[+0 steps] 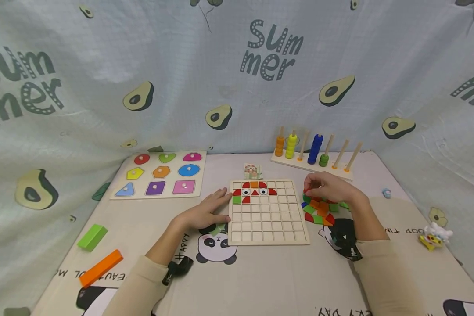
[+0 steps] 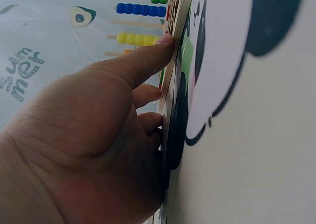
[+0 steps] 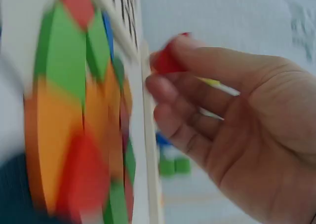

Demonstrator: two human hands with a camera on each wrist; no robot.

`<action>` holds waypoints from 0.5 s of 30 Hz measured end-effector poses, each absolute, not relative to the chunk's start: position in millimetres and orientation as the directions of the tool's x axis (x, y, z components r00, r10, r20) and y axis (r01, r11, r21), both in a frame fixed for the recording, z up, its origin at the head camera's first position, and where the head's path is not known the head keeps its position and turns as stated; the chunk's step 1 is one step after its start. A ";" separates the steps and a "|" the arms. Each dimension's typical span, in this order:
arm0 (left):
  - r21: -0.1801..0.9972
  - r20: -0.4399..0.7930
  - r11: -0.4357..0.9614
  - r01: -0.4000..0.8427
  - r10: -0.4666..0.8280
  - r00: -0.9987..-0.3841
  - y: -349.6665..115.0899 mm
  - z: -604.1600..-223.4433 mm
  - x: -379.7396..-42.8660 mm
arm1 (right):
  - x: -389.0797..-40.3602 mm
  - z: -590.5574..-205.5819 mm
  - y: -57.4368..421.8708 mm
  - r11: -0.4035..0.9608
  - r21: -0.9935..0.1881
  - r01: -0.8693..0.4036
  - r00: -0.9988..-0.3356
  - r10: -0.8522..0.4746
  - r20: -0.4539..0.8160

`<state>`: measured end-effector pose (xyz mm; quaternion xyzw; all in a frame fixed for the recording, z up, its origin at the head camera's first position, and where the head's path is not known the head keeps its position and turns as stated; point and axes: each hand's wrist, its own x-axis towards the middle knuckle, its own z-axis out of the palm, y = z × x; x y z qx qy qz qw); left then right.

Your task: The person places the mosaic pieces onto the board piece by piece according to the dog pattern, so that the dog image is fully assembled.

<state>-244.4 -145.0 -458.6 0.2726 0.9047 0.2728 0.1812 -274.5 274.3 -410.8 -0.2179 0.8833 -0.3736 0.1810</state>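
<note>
A square wooden grid board [image 1: 268, 219] lies on the table with red, orange, green and eye-marked tiles in its upper left cells. My left hand [image 1: 205, 210] rests at the board's left edge, thumb and fingertips against its side, fingers fairly straight. Over a pile of coloured tiles [image 1: 320, 210] to the right of the board is my right hand [image 1: 329, 186]. In the right wrist view it pinches a red tile [image 3: 170, 58] between thumb and fingers; the tile's full shape is hidden.
A small pattern card [image 1: 253, 171] lies behind the board. At the back stand a peg rack with coloured beads [image 1: 312, 164] and a shape puzzle [image 1: 170, 175]. Green [image 1: 92, 237] and orange [image 1: 101, 268] blocks lie at left, small toys [image 1: 434, 236] at right.
</note>
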 end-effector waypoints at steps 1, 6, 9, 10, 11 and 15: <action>0.594 -0.180 0.701 0.394 0.593 -0.785 -145.0 -458.8 -244.3 | -274.0 -408.8 265.6 0.598 -0.759 -0.258 -0.836 -0.532 -0.135; 0.603 -0.171 0.687 0.405 0.607 -0.776 -145.4 -460.3 -244.4 | -275.5 -405.3 218.5 0.498 -0.806 -0.320 -0.808 -0.588 -0.042; 0.606 -0.156 0.677 0.418 0.616 -0.772 -145.8 -461.3 -245.2 | -278.4 -406.6 192.8 0.502 -0.771 -0.392 -0.802 -0.597 0.019; 0.606 -0.153 0.675 0.420 0.617 -0.772 -146.0 -461.4 -245.3 | -279.4 -407.2 185.0 0.506 -0.749 -0.427 -0.797 -0.602 0.048; 0.605 -0.154 0.677 0.419 0.616 -0.772 -146.1 -461.2 -245.6 | -280.6 -408.2 177.5 0.517 -0.723 -0.458 -0.793 -0.605 0.070; 0.599 -0.154 0.680 0.423 0.616 -0.773 -146.8 -460.4 -245.6 | -285.9 -415.4 153.4 0.561 -0.583 -0.587 -0.749 -0.650 0.129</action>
